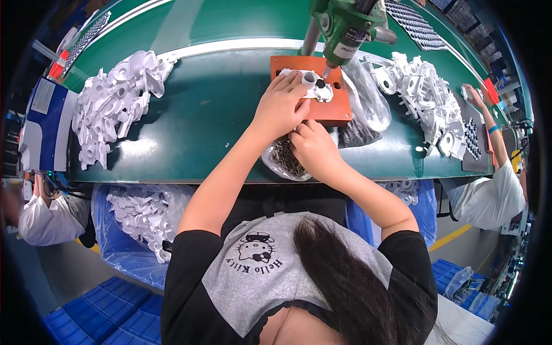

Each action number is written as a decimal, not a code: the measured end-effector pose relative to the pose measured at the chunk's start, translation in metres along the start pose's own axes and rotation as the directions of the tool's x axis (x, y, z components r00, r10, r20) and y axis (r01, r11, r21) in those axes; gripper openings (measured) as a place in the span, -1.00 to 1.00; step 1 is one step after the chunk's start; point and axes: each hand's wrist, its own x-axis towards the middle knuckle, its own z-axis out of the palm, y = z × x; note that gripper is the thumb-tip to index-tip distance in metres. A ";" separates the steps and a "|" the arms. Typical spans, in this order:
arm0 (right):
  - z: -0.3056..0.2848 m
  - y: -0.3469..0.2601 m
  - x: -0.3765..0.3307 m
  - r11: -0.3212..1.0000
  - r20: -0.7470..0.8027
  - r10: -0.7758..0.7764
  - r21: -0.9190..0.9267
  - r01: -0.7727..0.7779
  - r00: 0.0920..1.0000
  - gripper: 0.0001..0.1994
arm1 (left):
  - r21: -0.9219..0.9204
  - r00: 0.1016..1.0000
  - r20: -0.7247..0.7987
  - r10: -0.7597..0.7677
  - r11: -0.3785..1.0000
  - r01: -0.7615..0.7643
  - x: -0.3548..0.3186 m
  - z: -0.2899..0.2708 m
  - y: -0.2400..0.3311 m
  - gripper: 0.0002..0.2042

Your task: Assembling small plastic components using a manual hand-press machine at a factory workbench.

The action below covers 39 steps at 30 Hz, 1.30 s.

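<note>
On the orange fixture block (336, 107) lies a white plastic part (324, 94) with a round tube and a black round spot in it. My left hand (282, 106) holds this part, fingers laid over its left side and the thumb along its near edge. Just below, my right hand (315, 150) has its fingers bent together at the block's front edge, beside a clear bag of small dark screws (283, 156). Whatever its fingertips pinch is hidden. The tip of a green machine (345, 34) points down at the part from above.
White plastic parts are heaped at left (118, 100) and right (422, 98) on the green table (195, 115). A crumpled plastic bag (368, 103) lies right of the block. Below the table edge stands a blue-lined bin (129, 253) of parts. Other people sit at both sides.
</note>
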 end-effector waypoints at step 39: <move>-0.044 0.110 0.050 0.658 0.110 0.546 0.558 -0.506 0.831 -0.74 | 0.013 0.999 0.039 -0.011 1.000 0.010 0.001 -0.003 0.003 -0.76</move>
